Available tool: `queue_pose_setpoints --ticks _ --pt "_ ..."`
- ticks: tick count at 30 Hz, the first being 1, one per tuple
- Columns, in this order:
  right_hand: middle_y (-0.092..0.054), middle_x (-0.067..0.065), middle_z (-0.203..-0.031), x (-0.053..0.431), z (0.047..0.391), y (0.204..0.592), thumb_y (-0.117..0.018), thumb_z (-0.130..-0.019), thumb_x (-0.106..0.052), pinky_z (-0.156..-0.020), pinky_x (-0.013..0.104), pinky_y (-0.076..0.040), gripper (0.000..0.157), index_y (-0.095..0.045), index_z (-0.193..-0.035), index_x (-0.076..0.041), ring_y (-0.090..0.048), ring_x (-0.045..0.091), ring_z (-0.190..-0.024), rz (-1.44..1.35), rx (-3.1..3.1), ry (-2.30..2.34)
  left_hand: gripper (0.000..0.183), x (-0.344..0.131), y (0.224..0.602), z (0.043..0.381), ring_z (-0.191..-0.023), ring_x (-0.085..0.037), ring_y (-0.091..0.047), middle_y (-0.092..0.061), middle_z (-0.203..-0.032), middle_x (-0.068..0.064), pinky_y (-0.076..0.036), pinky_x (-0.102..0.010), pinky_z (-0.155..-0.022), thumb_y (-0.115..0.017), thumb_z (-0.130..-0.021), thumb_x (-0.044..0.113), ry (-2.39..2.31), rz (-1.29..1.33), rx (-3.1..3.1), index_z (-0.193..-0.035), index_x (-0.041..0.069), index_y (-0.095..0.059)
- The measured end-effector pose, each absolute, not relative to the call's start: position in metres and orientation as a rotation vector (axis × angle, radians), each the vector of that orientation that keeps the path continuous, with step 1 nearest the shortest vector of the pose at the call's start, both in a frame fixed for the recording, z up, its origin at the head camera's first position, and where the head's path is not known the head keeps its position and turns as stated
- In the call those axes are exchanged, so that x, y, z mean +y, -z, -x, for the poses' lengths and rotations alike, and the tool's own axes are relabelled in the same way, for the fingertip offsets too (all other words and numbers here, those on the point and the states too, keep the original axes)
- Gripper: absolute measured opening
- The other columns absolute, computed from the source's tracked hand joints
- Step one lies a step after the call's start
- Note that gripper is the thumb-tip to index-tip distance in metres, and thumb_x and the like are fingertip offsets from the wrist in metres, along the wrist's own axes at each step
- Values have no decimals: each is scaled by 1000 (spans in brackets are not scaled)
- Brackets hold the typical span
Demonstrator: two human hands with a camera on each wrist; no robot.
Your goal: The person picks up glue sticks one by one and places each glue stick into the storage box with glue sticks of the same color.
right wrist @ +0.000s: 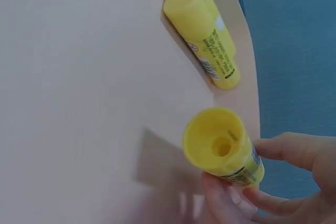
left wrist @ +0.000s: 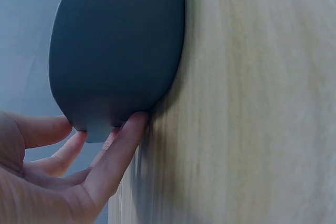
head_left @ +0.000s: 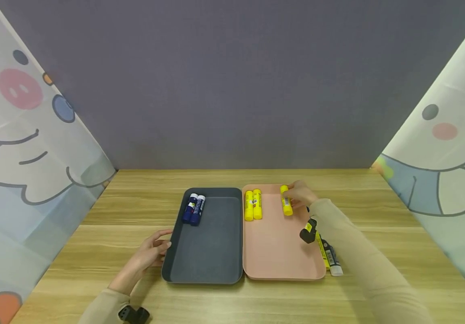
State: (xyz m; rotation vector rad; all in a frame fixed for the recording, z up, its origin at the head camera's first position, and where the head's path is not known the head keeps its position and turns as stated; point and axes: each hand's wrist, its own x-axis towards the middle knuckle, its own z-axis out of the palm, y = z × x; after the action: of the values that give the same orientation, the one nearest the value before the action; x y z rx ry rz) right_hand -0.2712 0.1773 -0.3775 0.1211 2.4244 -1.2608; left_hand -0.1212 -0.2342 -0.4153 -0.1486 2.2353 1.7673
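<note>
My right hand (head_left: pixel 300 193) pinches a yellow glue stick (head_left: pixel 286 200) above the far right part of the pink tray (head_left: pixel 277 256). In the right wrist view the hollow end of this glue stick (right wrist: pixel 218 140) faces the camera, with thumb and fingers around its side. Two more yellow glue sticks (head_left: pixel 253 204) lie side by side at that tray's far left. My left hand (head_left: pixel 151 249) touches the outer left wall of the dark grey tray (head_left: pixel 208 261), its fingers fairly straight. Two dark blue glue sticks (head_left: pixel 194 209) with white caps lie in the grey tray's far left corner.
To the right of the pink tray, partly under the right forearm, lie a dark glue stick with a white cap (head_left: pixel 335 263) and a yellow one (head_left: pixel 323 252). The trays stand edge to edge on a wooden table (head_left: pixel 135 198). A grey panel (head_left: pixel 240 90) rises behind.
</note>
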Motion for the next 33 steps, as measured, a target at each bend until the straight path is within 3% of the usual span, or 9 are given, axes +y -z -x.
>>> queue_pose_setpoints --ticks 9,17,24,33 --pt "-48 23 -122 165 277 384 -55 -85 -11 -67 35 -51 55 -35 -133 2 -57 20 -69 -154 2434 1239 45 -236 413 121 -78 -21 -57 -49 -113 -24 -50 -39 -64 -45 -91 7 -1765 146 2232 -133 -1 -30" --pt "-54 21 -106 156 276 391 -58 -81 -10 -62 34 -52 54 -39 -130 4 -56 21 -69 -211 2492 1215 45 -236 412 121 -78 -21 -57 -50 -111 -24 -50 -38 -65 -45 -91 6 -1763 148 2233 -133 -1 -31" --pt "-58 16 -86 153 274 395 -63 -76 -11 -55 32 -51 42 -51 -112 7 -57 19 -60 -274 2563 1205 45 -235 414 121 -78 -21 -58 -50 -111 -24 -50 -39 -65 -45 -91 7 -1759 134 2231 -133 -2 -31" --pt "-60 15 -88 152 273 396 -64 -76 -11 -54 31 -51 43 -54 -116 2 -58 18 -58 -320 2563 1217 45 -235 415 121 -78 -21 -58 -51 -110 -22 -50 -39 -65 -46 -91 7 -1767 142 2226 -133 -1 -31"
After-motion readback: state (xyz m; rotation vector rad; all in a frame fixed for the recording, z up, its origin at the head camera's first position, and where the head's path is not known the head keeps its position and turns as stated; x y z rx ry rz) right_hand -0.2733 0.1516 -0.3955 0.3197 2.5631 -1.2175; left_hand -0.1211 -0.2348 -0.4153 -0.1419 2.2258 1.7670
